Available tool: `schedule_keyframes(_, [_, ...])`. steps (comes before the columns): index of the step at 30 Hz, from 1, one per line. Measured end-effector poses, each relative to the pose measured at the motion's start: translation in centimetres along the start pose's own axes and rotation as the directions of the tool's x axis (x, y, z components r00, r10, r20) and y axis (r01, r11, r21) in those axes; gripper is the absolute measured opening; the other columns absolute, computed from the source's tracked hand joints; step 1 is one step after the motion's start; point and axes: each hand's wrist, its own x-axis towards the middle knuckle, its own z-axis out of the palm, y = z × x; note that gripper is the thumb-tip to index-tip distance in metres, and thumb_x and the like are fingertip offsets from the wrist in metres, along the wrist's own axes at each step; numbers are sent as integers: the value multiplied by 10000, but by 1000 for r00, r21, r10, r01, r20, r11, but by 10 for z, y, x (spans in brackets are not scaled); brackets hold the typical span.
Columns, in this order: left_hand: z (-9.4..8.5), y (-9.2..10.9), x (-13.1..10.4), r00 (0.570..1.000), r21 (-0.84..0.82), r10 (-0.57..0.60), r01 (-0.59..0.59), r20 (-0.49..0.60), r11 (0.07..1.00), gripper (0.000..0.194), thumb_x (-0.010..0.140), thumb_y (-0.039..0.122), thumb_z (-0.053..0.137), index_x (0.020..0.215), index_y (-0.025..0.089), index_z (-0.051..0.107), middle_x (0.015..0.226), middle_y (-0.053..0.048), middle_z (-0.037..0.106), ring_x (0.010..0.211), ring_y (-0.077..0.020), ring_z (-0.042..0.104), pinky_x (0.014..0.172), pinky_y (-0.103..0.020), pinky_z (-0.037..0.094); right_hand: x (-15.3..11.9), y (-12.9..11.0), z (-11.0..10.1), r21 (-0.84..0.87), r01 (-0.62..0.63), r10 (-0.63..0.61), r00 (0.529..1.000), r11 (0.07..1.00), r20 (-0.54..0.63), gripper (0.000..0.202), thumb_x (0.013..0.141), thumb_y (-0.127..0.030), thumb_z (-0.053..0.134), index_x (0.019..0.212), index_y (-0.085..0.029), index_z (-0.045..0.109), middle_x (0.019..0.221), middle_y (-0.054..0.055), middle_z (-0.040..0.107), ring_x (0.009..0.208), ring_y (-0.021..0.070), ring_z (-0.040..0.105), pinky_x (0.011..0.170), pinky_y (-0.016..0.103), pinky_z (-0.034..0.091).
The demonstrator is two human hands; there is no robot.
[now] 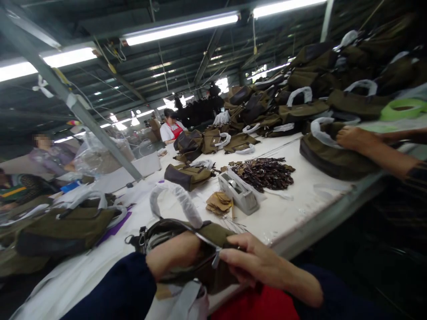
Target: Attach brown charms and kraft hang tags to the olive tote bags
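An olive handbag (213, 232) with dark trim lies before me, its zipped top open and its handle (176, 202) wrapped in white film. My left hand (178, 253) reaches inside the bag; its fingers are hidden there. At the right end of the opening, my right hand (251, 260) pinches the bag's edge beside the zipper, close to the hanging zipper pull (215, 260). A grey tape dispenser (238, 195) stands just beyond the bag, with a stack of small brown cards (218, 203) at its left.
Dark straps or tags form a heap (267, 171) behind the dispenser. A co-worker's hand (358, 138) touches another handbag (333, 153) at the right. More bags (66, 229) lie at left, and a big bag pile (310, 71) rises behind. Green tape (403, 109) sits far right.
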Motion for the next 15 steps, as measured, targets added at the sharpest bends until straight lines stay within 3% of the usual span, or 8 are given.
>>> schedule_keyframes(3, [-48,0,-31,995,-99,-1,10,98,995,271,798,360,634,1028,244,718,995,-22,741,876,-200,655,822,-302,519,-7,-2,-26,-55,-16,10,995,998,-102,430,902,-563,548,834,-139,557,555,-44,522,412,54,420,367,149,343])
schedule_keyframes(5, [-71,-13,-66,977,-176,-99,65,-189,982,302,826,441,605,1002,222,715,960,-40,730,870,-205,650,799,-299,519,-8,-6,-42,-131,-26,8,991,991,-134,442,904,-575,538,817,-142,552,544,-44,508,419,60,415,374,160,342])
schedule_keyframes(6, [-75,-24,-84,894,-201,-177,101,-411,974,319,824,479,603,951,207,710,901,-41,717,828,-200,643,772,-297,520,-8,-8,-48,-169,-36,11,989,985,-145,446,902,-581,538,803,-146,547,541,-43,503,426,65,420,379,166,344])
schedule_keyframes(8, [-66,-56,-113,566,-230,-287,170,-773,958,351,787,525,638,893,191,671,838,-26,675,764,-181,613,717,-286,514,-7,-11,-60,-254,-62,18,985,965,-172,453,897,-595,535,786,-156,541,554,-34,509,447,80,448,392,183,355])
schedule_keyframes(9, [-55,-75,-123,430,-245,-312,204,-847,948,378,765,536,661,908,186,647,868,-27,661,771,-180,606,697,-282,511,-6,-12,-66,-310,-74,17,983,948,-185,459,894,-605,531,774,-162,540,561,-27,515,459,90,464,402,194,366])
schedule_keyframes(10, [-40,-93,-130,377,-276,-348,232,-858,933,416,758,551,664,947,182,626,941,-42,655,806,-187,607,678,-281,510,-5,-13,-71,-375,-81,7,980,923,-197,465,891,-613,527,759,-168,539,572,-19,523,472,100,479,413,206,377])
schedule_keyframes(12, [-6,-124,-133,420,-376,-441,230,-793,897,477,773,572,635,1034,174,600,1019,-62,639,815,-190,610,615,-268,498,-2,-17,-78,-526,-79,-37,978,847,-206,468,887,-623,520,736,-181,547,598,-4,538,507,121,503,448,232,408])
schedule_keyframes(15, [27,-143,-119,616,-485,-449,122,-647,866,438,840,572,544,954,154,604,765,-4,582,679,-160,568,517,-231,434,1,-32,-80,-733,-28,-204,953,679,-225,415,852,-620,561,850,-208,607,726,34,611,640,183,576,544,288,476])
